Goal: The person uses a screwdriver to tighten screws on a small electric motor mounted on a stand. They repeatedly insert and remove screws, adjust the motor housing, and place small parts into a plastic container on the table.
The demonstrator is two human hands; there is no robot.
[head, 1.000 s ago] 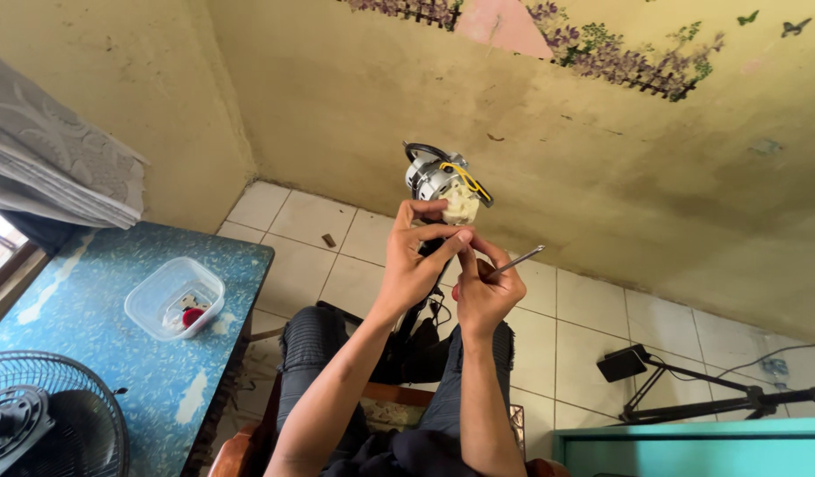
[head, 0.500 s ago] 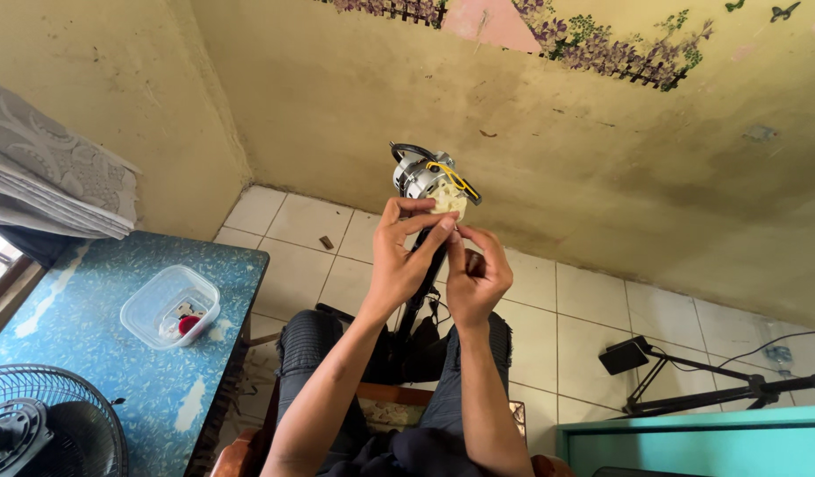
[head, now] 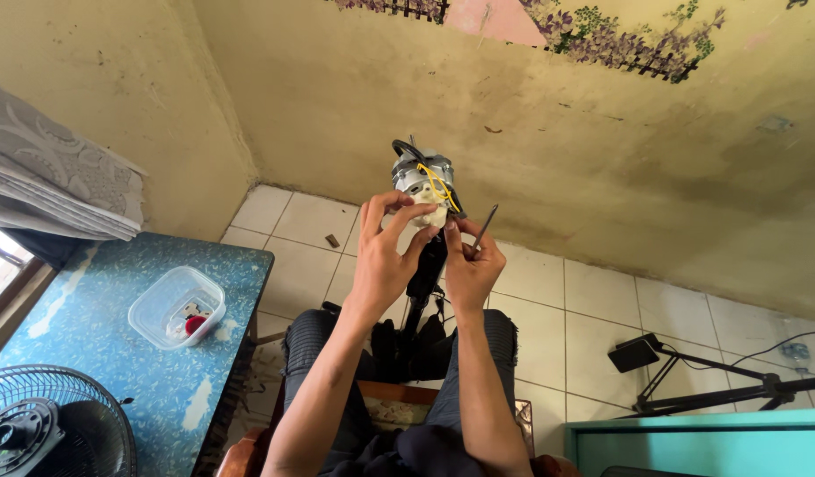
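Note:
I sit on a chair with a small electric fan motor [head: 423, 177] raised in front of me on a black stem [head: 425, 269]. The motor is silver metal with yellow and black wires and a cream plastic part. My left hand [head: 385, 252] grips the motor's lower part from the left, fingers curled around it. My right hand [head: 469, 265] touches the cream part with its fingertips and holds a thin metal screwdriver [head: 486, 226], whose shaft points up and to the right.
A blue speckled table [head: 116, 371] stands at left with a clear plastic tub [head: 176, 306] of small parts. A fan grille [head: 45, 433] sits at the bottom left. A black stand [head: 690, 380] lies on the tiled floor at right, next to a teal cabinet edge [head: 699, 433].
My hands and the motor stayed together. The screwdriver, out to the right a second ago, then hidden, now sticks up from my right hand beside the motor.

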